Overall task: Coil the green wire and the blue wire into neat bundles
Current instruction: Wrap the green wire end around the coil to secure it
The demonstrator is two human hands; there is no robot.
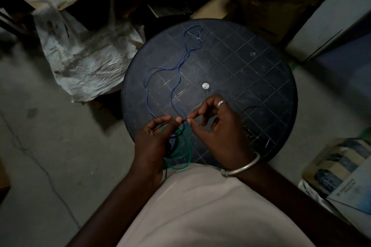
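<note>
While the room lies dim, the two hands meet over the near edge of a round dark surface [251, 78] ruled with a grid. The left hand [154, 142] holds the green wire [181, 153], which hangs in several loose loops below its palm, just over the rim and against the person's pale shirt [200, 206]. Its thumb and forefinger are pressed together at the tips. The right hand [218, 126], with a ring [220, 103] on one finger and a bangle [241, 166] at the wrist, pinches the near end of the blue wire [176, 68] between thumb and forefinger, the other fingers [204, 120] curled. The two pinches almost touch. From there the blue wire snakes away uncoiled across the left half of the surface to its far edge. A small white disc [205, 85] marks the centre. A crumpled sack [80, 56] sits on the floor to the left, cardboard boxes [277, 6] beyond.
</note>
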